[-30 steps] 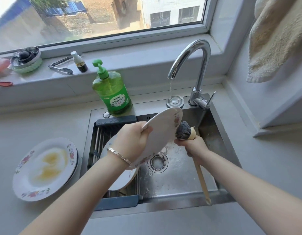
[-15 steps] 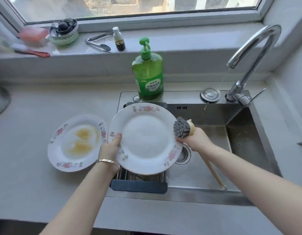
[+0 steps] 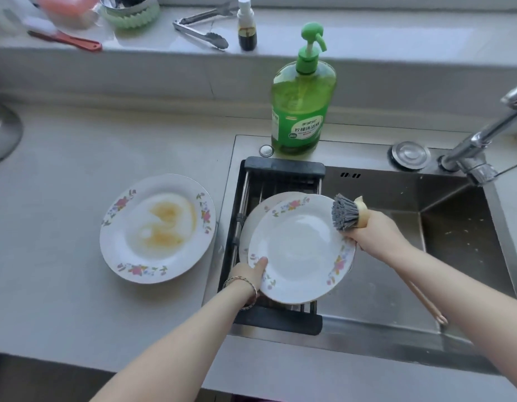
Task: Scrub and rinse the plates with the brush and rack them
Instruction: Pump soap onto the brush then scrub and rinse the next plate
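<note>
Left hand [image 3: 248, 274] pinches wet plate [image 3: 300, 248] at 7 o'clock, right hand [image 3: 373, 230] grips brush [image 3: 345, 211]; slippery, could chip plate underneath [image 3: 253, 220].

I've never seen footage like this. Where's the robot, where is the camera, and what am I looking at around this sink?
There is no robot here: these are a person's two bare hands. Every picture comes from one wide camera worn on the head, looking down, so the arms enter from below. The left hand grips a clean flowered plate by its rim, over a black rack across the sink, where another plate already lies. The right hand grips a wooden-handled brush, bristles beside the plate's rim. On the counter to the left lies a plate smeared yellow, not yet washed. A green soap bottle stands behind the rack.
</note>
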`<act>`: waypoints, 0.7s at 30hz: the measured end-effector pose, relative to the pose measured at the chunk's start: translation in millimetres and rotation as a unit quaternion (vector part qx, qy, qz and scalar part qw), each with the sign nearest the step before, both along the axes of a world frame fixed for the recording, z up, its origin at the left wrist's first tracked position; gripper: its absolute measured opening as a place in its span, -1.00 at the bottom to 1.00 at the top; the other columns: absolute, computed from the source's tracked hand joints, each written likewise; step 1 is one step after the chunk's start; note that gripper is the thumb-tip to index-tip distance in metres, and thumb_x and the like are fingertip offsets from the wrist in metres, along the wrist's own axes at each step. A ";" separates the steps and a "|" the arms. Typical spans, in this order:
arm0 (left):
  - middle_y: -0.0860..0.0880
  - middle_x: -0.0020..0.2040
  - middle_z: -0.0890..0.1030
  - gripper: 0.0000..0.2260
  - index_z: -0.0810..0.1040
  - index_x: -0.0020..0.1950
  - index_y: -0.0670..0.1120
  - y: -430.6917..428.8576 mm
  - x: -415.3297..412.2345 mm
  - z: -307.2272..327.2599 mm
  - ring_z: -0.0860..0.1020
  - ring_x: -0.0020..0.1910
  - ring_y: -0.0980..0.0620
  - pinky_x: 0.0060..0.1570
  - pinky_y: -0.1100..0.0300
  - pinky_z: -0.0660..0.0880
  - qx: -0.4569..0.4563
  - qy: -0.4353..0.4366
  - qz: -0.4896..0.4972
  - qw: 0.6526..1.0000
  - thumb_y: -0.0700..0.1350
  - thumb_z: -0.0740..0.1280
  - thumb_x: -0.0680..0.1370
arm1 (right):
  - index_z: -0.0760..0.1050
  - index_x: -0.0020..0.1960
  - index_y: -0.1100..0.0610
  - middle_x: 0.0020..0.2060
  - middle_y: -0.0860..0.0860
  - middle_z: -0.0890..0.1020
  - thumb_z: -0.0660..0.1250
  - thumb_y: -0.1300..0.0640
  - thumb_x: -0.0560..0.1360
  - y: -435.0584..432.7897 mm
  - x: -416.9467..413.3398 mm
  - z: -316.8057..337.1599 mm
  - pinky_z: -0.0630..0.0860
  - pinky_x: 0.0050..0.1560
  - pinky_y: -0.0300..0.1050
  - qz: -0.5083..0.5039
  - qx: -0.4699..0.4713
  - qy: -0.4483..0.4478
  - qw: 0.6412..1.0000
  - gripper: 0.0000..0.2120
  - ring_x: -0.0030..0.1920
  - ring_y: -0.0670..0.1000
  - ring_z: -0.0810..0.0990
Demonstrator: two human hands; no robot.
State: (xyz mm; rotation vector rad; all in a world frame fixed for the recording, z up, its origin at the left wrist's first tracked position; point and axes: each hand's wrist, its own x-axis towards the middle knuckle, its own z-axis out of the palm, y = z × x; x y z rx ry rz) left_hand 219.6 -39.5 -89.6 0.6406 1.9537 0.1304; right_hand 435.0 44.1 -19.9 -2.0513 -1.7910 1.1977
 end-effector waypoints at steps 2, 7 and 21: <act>-0.20 0.12 0.58 -0.44 0.47 0.18 -0.28 0.0 -2.4 -2.7 0.55 0.09 -0.16 -0.04 0.15 0.44 -0.017 0.018 -0.020 1.000 0.21 0.13 0.56 | 0.54 -0.19 0.14 -0.28 -0.01 0.57 0.29 0.23 0.45 1.8 -3.8 -2.2 0.41 -0.25 -0.14 0.013 -0.007 -0.018 1.000 -0.93 -0.16 0.15 0.52; -0.19 0.04 0.61 -0.48 0.53 0.06 -0.24 3.4 -8.8 -15.9 0.59 0.02 -0.17 -0.03 0.15 0.50 -0.036 0.036 -0.044 0.998 0.19 0.05 0.58 | 0.53 0.09 0.11 0.05 0.08 0.63 0.26 0.21 0.44 11.1 -18.1 -9.8 0.44 -0.07 -0.09 0.064 -0.008 -0.083 0.994 -0.76 0.05 0.13 0.54; -0.23 0.20 0.50 -0.71 0.41 0.26 -0.21 13.3 -19.2 9.1 0.50 0.14 -0.19 0.07 0.02 0.47 -0.025 0.095 -0.321 0.942 -0.17 0.05 0.60 | 0.35 -0.32 0.14 -0.23 0.12 0.57 0.22 0.21 0.40 19.8 -34.9 3.9 0.35 -0.30 -0.11 0.134 0.031 -0.216 0.967 -0.87 -0.22 0.15 0.43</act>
